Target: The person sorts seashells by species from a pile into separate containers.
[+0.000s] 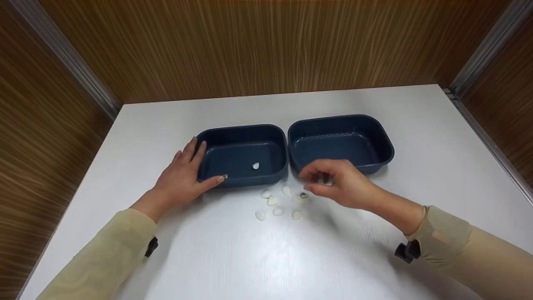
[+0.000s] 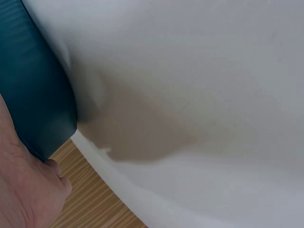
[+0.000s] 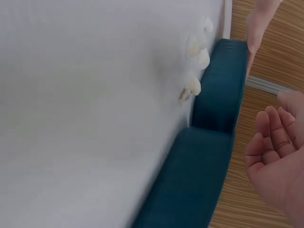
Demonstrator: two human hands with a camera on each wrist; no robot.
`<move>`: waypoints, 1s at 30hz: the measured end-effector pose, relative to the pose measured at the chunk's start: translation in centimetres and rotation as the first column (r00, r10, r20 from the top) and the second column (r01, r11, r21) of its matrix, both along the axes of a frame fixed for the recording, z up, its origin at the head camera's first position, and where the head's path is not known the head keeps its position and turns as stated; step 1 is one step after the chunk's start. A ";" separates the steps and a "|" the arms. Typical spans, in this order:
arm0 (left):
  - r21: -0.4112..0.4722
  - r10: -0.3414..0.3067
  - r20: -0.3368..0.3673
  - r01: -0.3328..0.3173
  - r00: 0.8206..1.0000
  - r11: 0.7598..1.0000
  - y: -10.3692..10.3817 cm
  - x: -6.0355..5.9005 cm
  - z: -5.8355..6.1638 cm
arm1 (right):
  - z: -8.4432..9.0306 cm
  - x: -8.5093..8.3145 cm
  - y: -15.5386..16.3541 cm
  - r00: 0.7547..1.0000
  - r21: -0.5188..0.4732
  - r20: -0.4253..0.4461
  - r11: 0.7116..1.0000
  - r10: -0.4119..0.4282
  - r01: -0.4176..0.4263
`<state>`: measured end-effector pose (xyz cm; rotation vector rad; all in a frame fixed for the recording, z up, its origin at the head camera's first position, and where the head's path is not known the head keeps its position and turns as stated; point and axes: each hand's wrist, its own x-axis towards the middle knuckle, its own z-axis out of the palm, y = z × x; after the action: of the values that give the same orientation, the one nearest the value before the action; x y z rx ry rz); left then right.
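Note:
Two dark blue tubs stand side by side on a white table (image 1: 233,250). The left tub (image 1: 241,137) has one white shell (image 1: 255,166) on its floor; the right tub (image 1: 374,137) looks bare inside. My left hand (image 1: 200,164) grips the left tub's near-left corner, thumb along the front wall and fingers over the side rim. Several pale shells (image 1: 272,201) lie on the table in front of the tubs. My right hand (image 1: 310,182) hovers just above their right end, fingers loosely curled. In the right wrist view the right hand (image 3: 273,111) shows nothing between its fingers.
Brown wood-grain walls close in the table at the back and on both sides. One darker shell (image 1: 304,195) lies among the pale ones. In the left wrist view the left tub (image 2: 33,85) sits near the table's edge, with wooden floor (image 2: 90,199) below.

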<state>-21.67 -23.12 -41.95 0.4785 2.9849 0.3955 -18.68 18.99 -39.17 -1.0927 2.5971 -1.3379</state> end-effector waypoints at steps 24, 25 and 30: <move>-0.003 0.005 0.015 -0.005 1.000 1.000 -0.1 0.1 0.1 | -5.4 0.7 1.4 0.996 0.141 0.086 0.990 -0.024 0.012; -0.003 0.005 0.014 -0.005 1.000 1.000 -0.1 0.1 0.1 | -5.5 0.7 1.4 0.997 0.140 0.077 0.990 -0.021 0.010; -0.009 0.002 0.008 -0.002 1.000 1.000 -0.1 0.0 0.0 | -6.0 0.5 1.3 1.000 0.142 0.029 0.990 0.000 -0.004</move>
<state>-21.68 -23.18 -41.91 0.4712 2.9781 0.3832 -18.14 20.33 -45.20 -1.0460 2.6232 -1.1381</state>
